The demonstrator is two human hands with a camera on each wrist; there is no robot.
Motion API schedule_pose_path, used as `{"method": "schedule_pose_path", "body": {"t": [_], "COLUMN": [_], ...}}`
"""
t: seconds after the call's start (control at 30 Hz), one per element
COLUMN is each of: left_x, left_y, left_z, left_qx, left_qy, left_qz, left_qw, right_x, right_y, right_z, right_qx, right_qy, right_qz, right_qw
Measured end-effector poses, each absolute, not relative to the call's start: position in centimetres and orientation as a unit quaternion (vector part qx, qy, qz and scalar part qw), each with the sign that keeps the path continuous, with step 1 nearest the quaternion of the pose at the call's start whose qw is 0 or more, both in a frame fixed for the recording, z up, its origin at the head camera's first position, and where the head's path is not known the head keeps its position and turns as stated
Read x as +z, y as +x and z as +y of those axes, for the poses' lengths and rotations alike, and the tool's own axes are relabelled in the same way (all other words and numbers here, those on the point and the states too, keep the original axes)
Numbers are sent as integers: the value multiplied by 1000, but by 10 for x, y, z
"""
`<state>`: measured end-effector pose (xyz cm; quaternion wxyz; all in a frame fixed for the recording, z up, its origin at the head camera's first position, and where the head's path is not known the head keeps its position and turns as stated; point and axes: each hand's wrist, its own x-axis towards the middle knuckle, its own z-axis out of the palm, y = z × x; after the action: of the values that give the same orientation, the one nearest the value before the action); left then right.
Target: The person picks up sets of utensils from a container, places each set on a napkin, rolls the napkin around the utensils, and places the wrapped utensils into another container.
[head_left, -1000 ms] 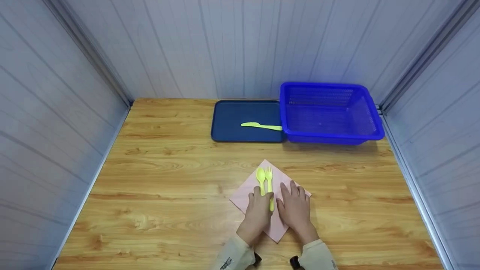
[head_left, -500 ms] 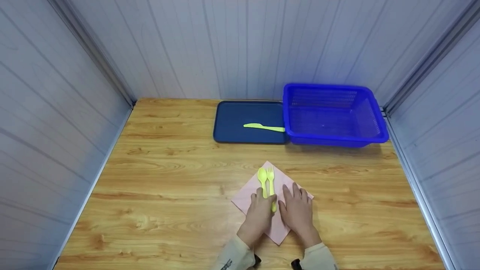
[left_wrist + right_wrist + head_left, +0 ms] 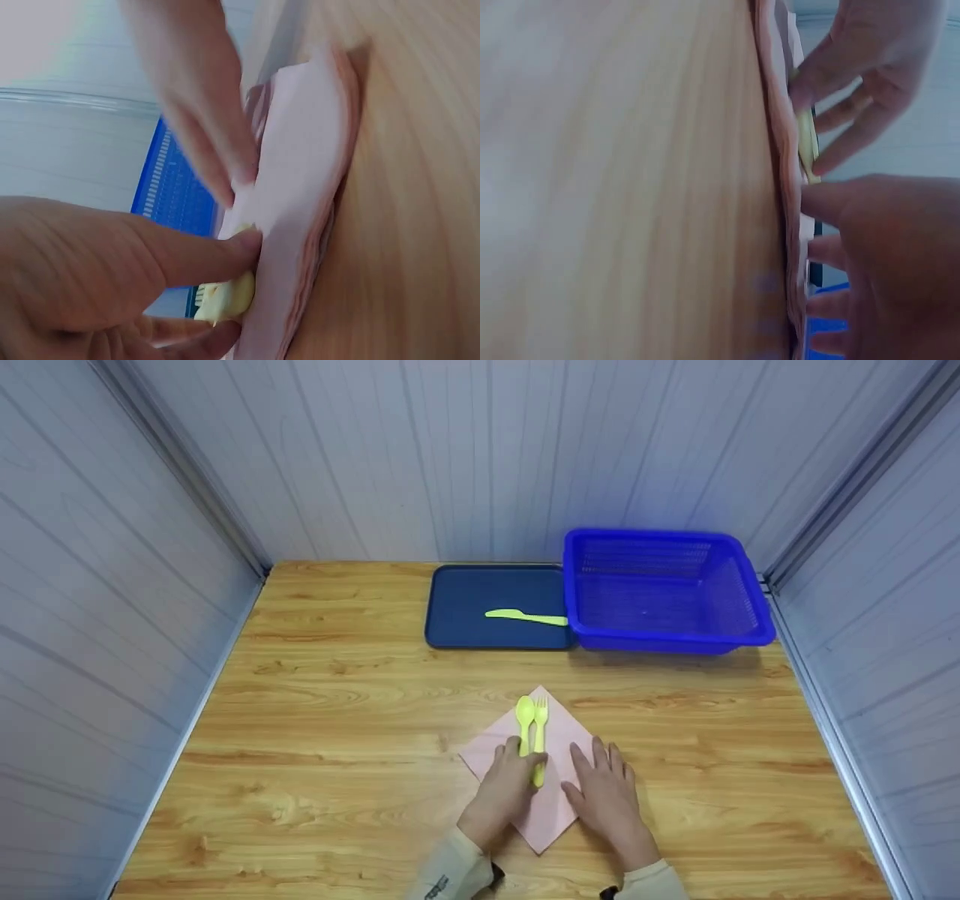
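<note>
A folded pink napkin lies cornerwise on the wooden table, its layered edge visible in the left wrist view. Side by side on it are a yellow spoon and a yellow fork, heads toward the far corner. My left hand pinches their handles between thumb and fingers, covering part of both. In the left wrist view the thumb sits at the napkin's surface beside the cutlery. My right hand rests at the napkin's right edge with fingers spread and nothing held.
At the back, a dark blue tray carries a yellow knife, its handle end reaching the basket. A blue plastic basket stands right of the tray, overlapping its edge. Pale panel walls enclose the table on three sides.
My right hand has shifted right and toward me, off the napkin's middle to its edge. The napkin has turned slightly, its near corner now further left. My left hand keeps its hold on the cutlery.
</note>
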<state>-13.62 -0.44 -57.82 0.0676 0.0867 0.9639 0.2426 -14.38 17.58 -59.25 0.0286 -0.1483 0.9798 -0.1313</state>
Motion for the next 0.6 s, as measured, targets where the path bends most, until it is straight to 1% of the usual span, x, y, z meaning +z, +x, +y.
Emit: {"method": "schedule_pose_path", "body": {"t": [0.17, 0.33, 0.47, 0.6], "left_x": [-579, -582, -584, -586], "left_y": [-137, -131, -127, -124], "left_z": [-8, -1, 3, 6], "left_qx": [250, 192, 145, 122], "left_qy": [92, 106, 122, 123], "left_qz": [962, 976, 981, 984], "left_qw": [66, 17, -28, -47], "right_x": [-592, -594, -598, -600], "right_y": [-139, -139, -138, -138], "right_z": [183, 183, 183, 183], "right_qx": [-137, -150, -174, -186], "right_qy": [-161, -187, -203, -204], "right_qz": [977, 971, 963, 961], "right_qw": [33, 24, 32, 34]}}
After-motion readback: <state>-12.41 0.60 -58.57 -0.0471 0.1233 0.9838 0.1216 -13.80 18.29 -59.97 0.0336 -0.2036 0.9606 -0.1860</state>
